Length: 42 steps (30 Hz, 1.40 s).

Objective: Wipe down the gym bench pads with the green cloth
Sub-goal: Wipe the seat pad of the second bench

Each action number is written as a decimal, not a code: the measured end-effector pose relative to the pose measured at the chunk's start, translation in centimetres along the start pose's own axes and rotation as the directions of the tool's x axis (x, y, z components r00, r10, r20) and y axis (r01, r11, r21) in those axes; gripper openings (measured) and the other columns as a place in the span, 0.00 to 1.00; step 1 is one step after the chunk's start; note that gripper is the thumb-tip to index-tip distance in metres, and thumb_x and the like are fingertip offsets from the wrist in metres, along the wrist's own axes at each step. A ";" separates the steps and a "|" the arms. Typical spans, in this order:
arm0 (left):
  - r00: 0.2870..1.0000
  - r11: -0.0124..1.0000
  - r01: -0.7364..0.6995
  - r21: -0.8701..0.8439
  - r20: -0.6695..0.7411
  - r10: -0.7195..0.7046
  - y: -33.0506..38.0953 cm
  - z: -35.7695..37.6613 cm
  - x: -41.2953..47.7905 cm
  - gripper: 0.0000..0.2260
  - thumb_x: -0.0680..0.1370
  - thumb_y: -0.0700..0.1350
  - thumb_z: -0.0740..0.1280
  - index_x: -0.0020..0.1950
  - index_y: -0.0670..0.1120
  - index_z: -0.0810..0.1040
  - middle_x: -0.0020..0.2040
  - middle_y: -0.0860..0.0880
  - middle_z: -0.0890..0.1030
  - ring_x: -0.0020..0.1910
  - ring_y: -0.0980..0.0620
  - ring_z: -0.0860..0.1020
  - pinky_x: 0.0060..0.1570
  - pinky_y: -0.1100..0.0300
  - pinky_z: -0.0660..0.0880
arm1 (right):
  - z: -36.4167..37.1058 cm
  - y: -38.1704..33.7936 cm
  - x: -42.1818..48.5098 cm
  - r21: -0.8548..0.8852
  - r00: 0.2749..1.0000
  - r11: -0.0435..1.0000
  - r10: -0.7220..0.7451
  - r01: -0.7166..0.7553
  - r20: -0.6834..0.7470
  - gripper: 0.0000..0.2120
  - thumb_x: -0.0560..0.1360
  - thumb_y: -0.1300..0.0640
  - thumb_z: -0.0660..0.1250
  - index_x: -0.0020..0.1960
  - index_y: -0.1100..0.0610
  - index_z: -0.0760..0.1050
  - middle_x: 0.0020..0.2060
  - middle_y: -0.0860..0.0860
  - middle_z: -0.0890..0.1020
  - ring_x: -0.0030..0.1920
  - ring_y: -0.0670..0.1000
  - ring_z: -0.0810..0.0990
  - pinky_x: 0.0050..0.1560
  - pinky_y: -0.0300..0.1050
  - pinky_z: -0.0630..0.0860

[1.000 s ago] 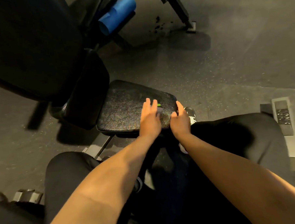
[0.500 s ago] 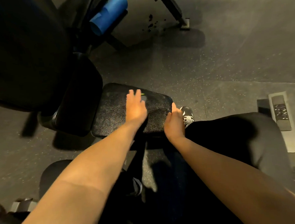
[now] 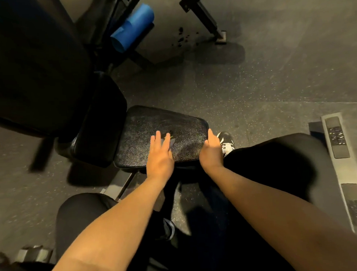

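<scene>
Standing here watching. Far left is the bench's big dark back pad [image 3: 33, 66], with a smaller black pad [image 3: 99, 122] tucked below it and a blue foam roller [image 3: 132, 27] up behind. Next over is the seat pad [image 3: 173, 123], textured black vinyl, kinda shiny.

The left hand [image 3: 160, 154] lies flat near the middle of the seat pad, grip wide and fingers straight, pressing the green cloth [image 3: 171, 138] down. You can barely see the cloth, just a sliver of green and a bit of grey poking out by the fingertips. The rest is under the hand.

The right hand [image 3: 211, 152] sits at the pad's right edge with the thumb on top. Its grip looks hooked over the side to steady things, though those fingers are hidden. A black and white sneaker [image 3: 227, 142] is just past it on the speckled rubber floor [image 3: 274, 90].

My take: the cloth is thin, soft and weighs nothing, so pinching a corner would just bunch it up. A flat palm over the middle with steady pressure is the way to go. The vinyl looks slick enough to glide on. I'd guess the darker pads on the left are next.
</scene>
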<state>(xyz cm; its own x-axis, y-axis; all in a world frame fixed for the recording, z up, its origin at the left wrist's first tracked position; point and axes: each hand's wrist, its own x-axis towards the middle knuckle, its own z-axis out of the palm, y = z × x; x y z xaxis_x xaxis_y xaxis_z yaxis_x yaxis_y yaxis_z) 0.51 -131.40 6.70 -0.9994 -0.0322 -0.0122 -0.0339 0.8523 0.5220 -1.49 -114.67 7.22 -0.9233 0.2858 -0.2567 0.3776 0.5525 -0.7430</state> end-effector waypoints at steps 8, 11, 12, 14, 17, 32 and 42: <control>0.960 0.995 -0.037 -0.089 0.273 0.060 6.1 1.9 -2.7 0.25 0.84 0.36 0.57 0.81 0.44 0.57 0.82 0.42 0.48 0.81 0.42 0.46 0.78 0.55 0.46 | -2.7 -0.4 -2.1 0.029 0.984 0.997 0.061 -0.067 0.167 0.27 0.80 0.62 0.57 0.79 0.54 0.60 0.74 0.55 0.67 0.73 0.55 0.67 0.71 0.45 0.63; 0.920 0.977 -0.013 -0.214 0.380 0.096 8.4 0.9 -2.5 0.23 0.84 0.39 0.57 0.80 0.46 0.62 0.82 0.43 0.54 0.81 0.45 0.51 0.76 0.58 0.48 | -4.7 -1.1 -2.3 0.160 0.984 0.980 0.096 -0.120 0.152 0.21 0.80 0.65 0.57 0.72 0.59 0.71 0.69 0.56 0.75 0.68 0.54 0.73 0.63 0.37 0.65; 0.920 0.969 0.004 -0.246 0.381 0.093 9.1 0.3 -2.3 0.22 0.84 0.40 0.58 0.79 0.47 0.65 0.81 0.42 0.58 0.80 0.46 0.55 0.75 0.60 0.51 | -5.5 -1.6 -2.5 0.196 0.983 0.969 0.124 -0.149 0.136 0.19 0.81 0.64 0.56 0.70 0.58 0.73 0.67 0.55 0.77 0.66 0.53 0.75 0.60 0.36 0.66; 0.935 0.950 0.056 -0.307 0.349 0.058 10.1 -0.9 -1.8 0.21 0.84 0.38 0.59 0.77 0.45 0.67 0.77 0.41 0.66 0.78 0.47 0.61 0.73 0.61 0.55 | -6.7 -2.2 -2.8 0.243 0.983 0.955 0.145 -0.169 0.114 0.18 0.81 0.62 0.55 0.68 0.55 0.75 0.65 0.53 0.79 0.62 0.52 0.77 0.59 0.39 0.69; 0.959 0.889 0.182 -0.419 0.276 -0.067 12.8 -2.8 -0.8 0.21 0.83 0.40 0.60 0.77 0.46 0.67 0.73 0.43 0.69 0.70 0.47 0.69 0.67 0.59 0.66 | -8.5 -3.1 -3.1 0.305 0.983 0.936 0.153 -0.176 0.100 0.19 0.81 0.60 0.55 0.69 0.52 0.73 0.64 0.54 0.79 0.56 0.52 0.78 0.56 0.44 0.74; 0.854 0.745 0.406 -0.530 0.510 -0.103 23.2 0.4 9.9 0.17 0.81 0.43 0.61 0.70 0.49 0.71 0.62 0.47 0.78 0.61 0.46 0.77 0.63 0.51 0.74 | -17.0 -3.7 5.6 0.275 0.950 0.916 0.311 -0.292 -0.026 0.12 0.82 0.60 0.56 0.59 0.56 0.77 0.52 0.54 0.80 0.53 0.54 0.78 0.52 0.46 0.73; 0.605 0.721 0.493 -0.487 0.788 0.118 42.6 -8.6 7.4 0.20 0.81 0.40 0.59 0.73 0.48 0.66 0.60 0.42 0.78 0.53 0.48 0.78 0.45 0.56 0.75 | -35.2 -9.1 -0.3 0.550 0.794 0.735 0.575 -0.396 -0.198 0.22 0.79 0.42 0.58 0.68 0.50 0.74 0.62 0.56 0.77 0.61 0.55 0.77 0.66 0.56 0.74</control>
<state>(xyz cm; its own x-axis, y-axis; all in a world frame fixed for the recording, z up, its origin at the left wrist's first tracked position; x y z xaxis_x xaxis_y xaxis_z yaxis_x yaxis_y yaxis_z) -8.31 -99.84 36.14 -0.6135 0.4920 -0.6177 -0.5143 0.3446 0.7853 -2.18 -92.27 35.82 -0.5016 0.6994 -0.5092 0.6049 -0.1373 -0.7844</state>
